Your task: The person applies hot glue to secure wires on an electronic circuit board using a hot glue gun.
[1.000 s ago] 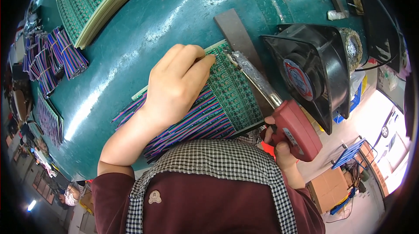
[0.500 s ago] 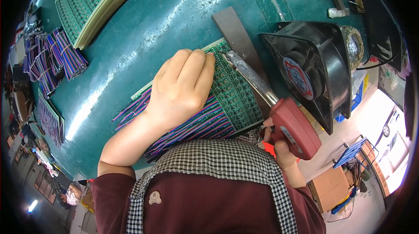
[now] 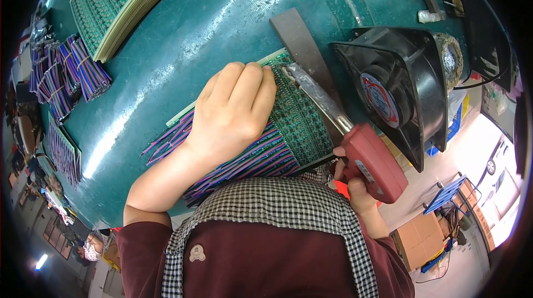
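A green circuit board panel [image 3: 302, 114] lies on the teal work mat, with rows of thin purple, blue and red wires [image 3: 261, 156] along its left part. Over its far middle, my left hand [image 3: 230, 106] is closed with the fingers pressed together. Its fingertips and whatever they pinch are hidden under the hand. My right hand [image 3: 361, 192] grips a red soldering gun [image 3: 375, 159] at the near right. The gun's long, crusted metal barrel [image 3: 319, 95] slants to the far left. Its tip is at the board's far end, just right of my left fingers.
A dark flat bar [image 3: 302, 37] lies along the board's right side. Beyond it stands a black fan [image 3: 388, 92], with a round solder coil [image 3: 448, 62] behind. Stacked green panels [image 3: 111, 9] occupy the far left; bundled wires [image 3: 83, 67] and a wired board [image 3: 62, 148] lie nearer.
My left hand has shifted very slightly right across the board. The soldering gun has edged slightly left, bringing its tip a little closer to my left fingers.
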`<state>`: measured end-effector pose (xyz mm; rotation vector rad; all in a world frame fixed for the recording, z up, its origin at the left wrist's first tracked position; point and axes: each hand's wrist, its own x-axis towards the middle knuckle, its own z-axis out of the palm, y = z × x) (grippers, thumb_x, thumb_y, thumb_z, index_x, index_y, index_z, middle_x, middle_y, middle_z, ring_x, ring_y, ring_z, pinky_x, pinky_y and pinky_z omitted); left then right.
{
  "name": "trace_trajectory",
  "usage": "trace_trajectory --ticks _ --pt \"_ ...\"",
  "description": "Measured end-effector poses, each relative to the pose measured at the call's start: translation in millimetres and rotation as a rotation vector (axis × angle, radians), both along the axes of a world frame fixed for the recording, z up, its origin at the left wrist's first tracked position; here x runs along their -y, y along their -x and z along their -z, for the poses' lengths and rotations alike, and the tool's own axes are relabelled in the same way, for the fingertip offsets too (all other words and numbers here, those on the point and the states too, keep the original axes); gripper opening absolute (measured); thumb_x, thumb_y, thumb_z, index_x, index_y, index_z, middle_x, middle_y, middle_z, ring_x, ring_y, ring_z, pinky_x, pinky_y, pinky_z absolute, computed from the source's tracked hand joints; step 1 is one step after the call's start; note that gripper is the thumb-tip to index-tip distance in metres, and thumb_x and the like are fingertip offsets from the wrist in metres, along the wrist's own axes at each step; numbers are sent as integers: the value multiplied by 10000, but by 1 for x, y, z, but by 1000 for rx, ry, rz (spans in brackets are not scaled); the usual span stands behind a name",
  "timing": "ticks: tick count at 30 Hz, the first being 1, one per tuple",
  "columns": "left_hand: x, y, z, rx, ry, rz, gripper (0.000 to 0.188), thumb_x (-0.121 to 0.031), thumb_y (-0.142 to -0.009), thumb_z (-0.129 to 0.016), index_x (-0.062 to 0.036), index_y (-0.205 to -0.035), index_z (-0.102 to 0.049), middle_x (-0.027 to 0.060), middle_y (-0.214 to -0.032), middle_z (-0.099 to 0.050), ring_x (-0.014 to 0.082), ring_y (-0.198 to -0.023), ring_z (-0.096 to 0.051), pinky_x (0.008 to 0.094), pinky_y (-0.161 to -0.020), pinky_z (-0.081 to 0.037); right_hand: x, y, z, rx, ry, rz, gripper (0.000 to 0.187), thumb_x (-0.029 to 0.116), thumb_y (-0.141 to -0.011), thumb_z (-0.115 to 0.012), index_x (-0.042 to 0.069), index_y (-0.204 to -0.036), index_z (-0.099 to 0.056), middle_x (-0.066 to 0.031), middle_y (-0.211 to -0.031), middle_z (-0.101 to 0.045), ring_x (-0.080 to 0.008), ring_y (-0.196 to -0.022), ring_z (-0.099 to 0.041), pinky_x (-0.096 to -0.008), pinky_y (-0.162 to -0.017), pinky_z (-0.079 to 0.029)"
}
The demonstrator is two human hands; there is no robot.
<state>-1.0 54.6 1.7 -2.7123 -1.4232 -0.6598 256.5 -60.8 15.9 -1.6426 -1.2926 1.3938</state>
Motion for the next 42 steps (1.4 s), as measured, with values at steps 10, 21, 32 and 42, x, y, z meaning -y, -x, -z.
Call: trace_trajectory --ticks 10,21,32,42 --pt "-1 0 -1 -3 14 -5 237 -65 -663 -634 6 -890 -630 60 -852 -542 181 -767 -545 280 -631 -483 -2 1 -5 128 -78 -40 611 -35 -548 -770 -9 -1141 -625 -157 -1098 -653 -203 -739 -696 -293 -663 -551" --pt "-1 1 -8 33 116 12 300 29 -672 -678 40 -968 -630 110 -894 -580 246 -758 -588 334 -625 -496 -5 -1 -3 165 -180 -120 704 -28 -602 -756 -50 -1266 -522 -140 -1033 -667 -148 -711 -678 -262 -622 -542" --pt "-3 3 2 161 54 40 267 38 -665 -686 43 -928 -638 118 -848 -595 243 -716 -593 327 -605 -493 -15 12 -11 -368 7 135 824 257 -730 -837 -103 -1338 -413 -145 -988 -658 -133 -666 -626 -245 -589 -512" --pt "-12 6 -3 437 485 -150 127 -33 -775 -629 -12 -895 -592 117 -845 -557 298 -793 -572 381 -706 -480 -11 9 -11 -465 47 107 880 203 -743 -823 -53 -1418 -320 -201 -1153 -609 -174 -755 -628 -262 -623 -506"
